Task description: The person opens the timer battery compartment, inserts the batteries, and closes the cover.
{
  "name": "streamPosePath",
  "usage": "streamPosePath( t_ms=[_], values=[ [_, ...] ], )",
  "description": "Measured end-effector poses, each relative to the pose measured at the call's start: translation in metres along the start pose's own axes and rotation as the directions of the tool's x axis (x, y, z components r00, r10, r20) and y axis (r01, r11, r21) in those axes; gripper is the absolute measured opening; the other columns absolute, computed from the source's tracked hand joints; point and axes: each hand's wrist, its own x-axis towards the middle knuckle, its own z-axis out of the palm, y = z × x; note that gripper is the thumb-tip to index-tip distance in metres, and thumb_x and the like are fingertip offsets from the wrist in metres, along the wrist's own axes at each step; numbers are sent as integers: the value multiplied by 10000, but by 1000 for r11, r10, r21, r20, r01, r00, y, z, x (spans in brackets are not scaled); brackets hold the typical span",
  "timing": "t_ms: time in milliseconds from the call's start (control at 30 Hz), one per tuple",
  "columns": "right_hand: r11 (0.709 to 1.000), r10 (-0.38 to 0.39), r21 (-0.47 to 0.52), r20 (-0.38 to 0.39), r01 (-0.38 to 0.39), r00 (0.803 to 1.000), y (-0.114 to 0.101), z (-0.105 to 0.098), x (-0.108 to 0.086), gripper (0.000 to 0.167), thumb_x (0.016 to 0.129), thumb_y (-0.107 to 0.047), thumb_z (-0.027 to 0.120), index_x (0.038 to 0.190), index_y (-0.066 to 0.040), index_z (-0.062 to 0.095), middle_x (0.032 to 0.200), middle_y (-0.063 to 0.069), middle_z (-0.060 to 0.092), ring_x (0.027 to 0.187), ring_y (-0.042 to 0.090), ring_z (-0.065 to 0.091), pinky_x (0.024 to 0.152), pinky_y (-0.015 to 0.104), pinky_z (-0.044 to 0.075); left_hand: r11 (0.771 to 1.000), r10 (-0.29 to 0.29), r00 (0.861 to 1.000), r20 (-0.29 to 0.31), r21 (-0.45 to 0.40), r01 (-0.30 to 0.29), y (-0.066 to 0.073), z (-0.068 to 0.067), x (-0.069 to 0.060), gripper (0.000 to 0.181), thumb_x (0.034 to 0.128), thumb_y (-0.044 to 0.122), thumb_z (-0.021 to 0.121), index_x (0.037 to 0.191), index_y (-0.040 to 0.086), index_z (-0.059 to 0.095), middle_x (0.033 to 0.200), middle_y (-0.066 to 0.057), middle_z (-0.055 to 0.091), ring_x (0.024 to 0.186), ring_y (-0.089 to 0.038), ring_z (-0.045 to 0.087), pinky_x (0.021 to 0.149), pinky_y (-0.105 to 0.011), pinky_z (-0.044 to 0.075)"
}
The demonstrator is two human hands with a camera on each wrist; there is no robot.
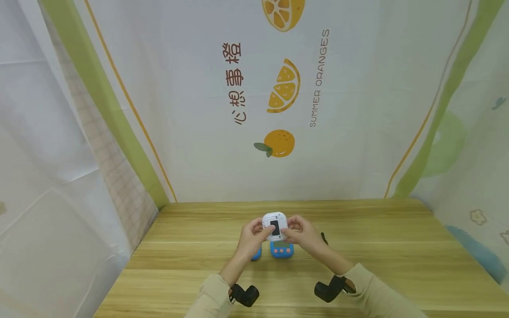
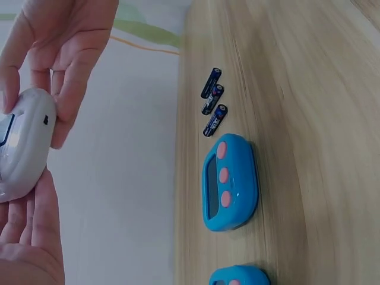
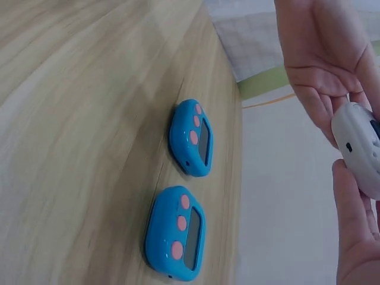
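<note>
A: Here it is, the white device (image 1: 283, 222), up in the air above the table (image 1: 191, 243), its back and a dark panel (image 1: 277, 224) turned toward the head camera!

B: And both hands are on it. The left hand (image 1: 253, 236) pinches one side, its thumb reaching in to the panel; the right hand (image 1: 302, 234) pinches the other, fingers curled behind.

A: I'd call it light, a stiff plastic shell, smooth enough to slide in dry fingers.

B: So grip those rounded side edges, I'd say, and go gently around the panel. Any thin plastic there could crack under a hard thumb.

A: Any brand on it? None that I can read.

B: Out to the tabletop: a blue device (image 3: 175, 231) and a second blue device (image 3: 191, 138), pink buttons, small screens, no legible label on either.

A: Then three batteries (image 2: 212, 99) lying near one, printed jackets, lettering too small to make out.

B: And the back cloth (image 1: 191, 110) shouts loudest: "SUMMER ORANGES" running sideways, with "心想事橙" across from it!
</note>
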Motion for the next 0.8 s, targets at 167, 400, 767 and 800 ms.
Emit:
streamPosePath(
  t_ms=[167,400,767,800],
  values=[
    [996,-87,-28,44,89,995,0,-3,2,500,835,-99,610,1253,-22,347,1065,218,508,909,278,587,736,345,518,997,-10,1000,-5,72,10,0,-4,-2,299,823,73,615,1054,-107,553,894,-191,631,773,-204,614,671,-287,524],
    [962,-218,-134,132,236,967,-4,-5,3,454,833,-48,603,1245,32,431,1115,237,493,889,300,576,693,281,523,995,2,999,46,104,-7,1,-8,-4,293,806,55,631,1040,-108,566,879,-213,635,736,-197,620,665,-319,523],
    [970,-206,-95,154,222,966,-2,-3,1,425,842,-24,582,1233,49,431,1055,243,541,818,243,612,615,341,539,998,-5,999,51,70,2,-1,-12,-4,355,811,76,631,1095,-116,543,900,-224,636,836,-394,590,598,-216,510],
    [973,-197,-93,153,213,968,-2,-3,1,421,844,-40,585,1230,39,435,1047,231,546,801,221,616,609,324,539,998,-5,999,54,70,1,0,-12,-5,359,812,77,630,1099,-119,540,903,-225,636,837,-393,590,601,-218,511]
  ],
)
